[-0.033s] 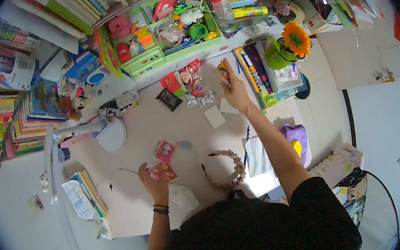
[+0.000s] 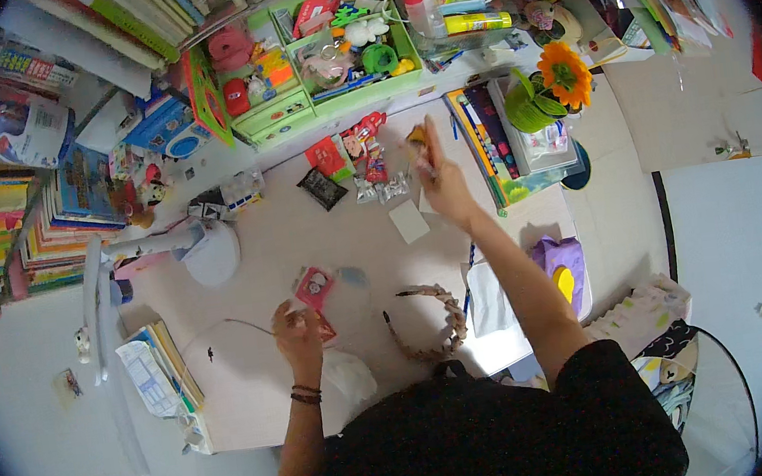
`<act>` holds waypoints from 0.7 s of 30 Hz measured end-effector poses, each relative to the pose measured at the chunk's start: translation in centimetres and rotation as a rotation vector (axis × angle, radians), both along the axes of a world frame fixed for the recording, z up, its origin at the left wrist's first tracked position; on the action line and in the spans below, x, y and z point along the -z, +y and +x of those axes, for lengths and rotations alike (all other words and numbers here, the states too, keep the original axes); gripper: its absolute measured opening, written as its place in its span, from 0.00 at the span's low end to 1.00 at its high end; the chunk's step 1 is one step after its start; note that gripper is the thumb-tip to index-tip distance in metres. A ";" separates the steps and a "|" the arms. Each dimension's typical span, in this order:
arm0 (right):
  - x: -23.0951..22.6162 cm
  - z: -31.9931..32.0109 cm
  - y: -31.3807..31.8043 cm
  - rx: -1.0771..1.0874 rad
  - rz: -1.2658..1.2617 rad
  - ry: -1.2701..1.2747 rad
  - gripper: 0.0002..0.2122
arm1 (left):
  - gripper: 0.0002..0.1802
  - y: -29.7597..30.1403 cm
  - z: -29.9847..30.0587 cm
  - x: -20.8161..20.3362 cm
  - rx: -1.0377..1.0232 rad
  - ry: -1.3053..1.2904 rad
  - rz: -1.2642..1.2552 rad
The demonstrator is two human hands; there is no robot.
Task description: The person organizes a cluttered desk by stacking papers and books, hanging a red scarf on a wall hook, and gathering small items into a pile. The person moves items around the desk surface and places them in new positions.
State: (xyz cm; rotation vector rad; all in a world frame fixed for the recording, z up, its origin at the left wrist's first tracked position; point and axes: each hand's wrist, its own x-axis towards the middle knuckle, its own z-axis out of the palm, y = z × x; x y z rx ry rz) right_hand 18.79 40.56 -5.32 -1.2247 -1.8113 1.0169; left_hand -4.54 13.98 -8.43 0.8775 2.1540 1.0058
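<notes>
Over the near left part of the desk is my left hand (image 2: 298,338), fingers bent together; a pale bit shows at the tips, too blurred to name. Beside it lies a pink-red packet (image 2: 315,287), and a red packet (image 2: 325,328) is partly hidden behind the hand. Farther out, my right hand (image 2: 443,187) closes on a small yellow item (image 2: 416,137), mostly covered by the fingers. Left of that hand are a black packet (image 2: 322,188), a red packet with a green edge (image 2: 327,158), a red character-shaped package (image 2: 366,135) and silver wrappers (image 2: 381,187).
White square cards (image 2: 409,222) lie below the right hand. A beaded band (image 2: 453,319) rests near me. Books with a potted orange flower (image 2: 564,75) stand at right, a purple pack (image 2: 561,268) nearer. Green organizer (image 2: 326,102) behind; white lamp (image 2: 210,252) at left.
My left hand has shifted slightly right and away from me, uncovering less of the red packet. The right hand has drawn a little nearer, one finger now straighter.
</notes>
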 end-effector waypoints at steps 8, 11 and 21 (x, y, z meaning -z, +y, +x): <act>-1.0 -6.3 -14.9 -0.300 -0.148 -0.018 0.28 | 0.30 9.3 6.2 -4.1 -0.118 -1.315 0.315; -1.4 -6.1 -13.2 -0.327 -0.216 0.028 0.20 | 0.26 8.9 4.6 -1.9 -0.269 -1.418 0.331; 5.2 -5.5 -3.5 -0.106 0.364 -0.599 0.16 | 0.28 6.3 2.5 -2.5 -0.180 -1.756 0.363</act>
